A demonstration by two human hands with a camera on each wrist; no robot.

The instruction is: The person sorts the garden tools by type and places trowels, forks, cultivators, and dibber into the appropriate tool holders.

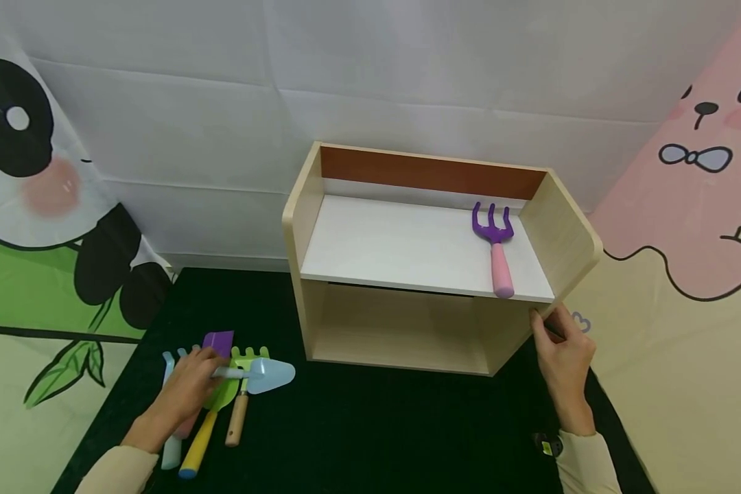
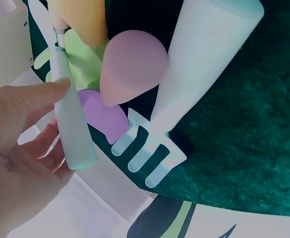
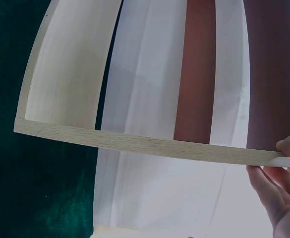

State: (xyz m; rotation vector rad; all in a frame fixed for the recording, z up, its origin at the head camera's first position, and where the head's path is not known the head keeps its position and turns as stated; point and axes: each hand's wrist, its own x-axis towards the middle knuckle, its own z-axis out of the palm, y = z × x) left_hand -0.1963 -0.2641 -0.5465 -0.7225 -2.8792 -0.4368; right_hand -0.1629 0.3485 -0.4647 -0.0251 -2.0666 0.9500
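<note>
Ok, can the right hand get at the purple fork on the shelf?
Probably yes, if the right hand releases the side panel: the fork lies uncovered, its handle pointing out front.

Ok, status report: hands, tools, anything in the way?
Left hand gripping pale-blue trowel. Right hand pinching shelf side panel. Pink-handled fork occupying right end of upper board.

We see a creased white sheet (image 1: 370, 68) behind our dark-green bench (image 1: 370, 432), a panda-like cartoon (image 1: 18, 151) printed at left, and a pink cartoon animal (image 1: 685, 226) with a bow tie (image 1: 691, 158) at right.
</note>
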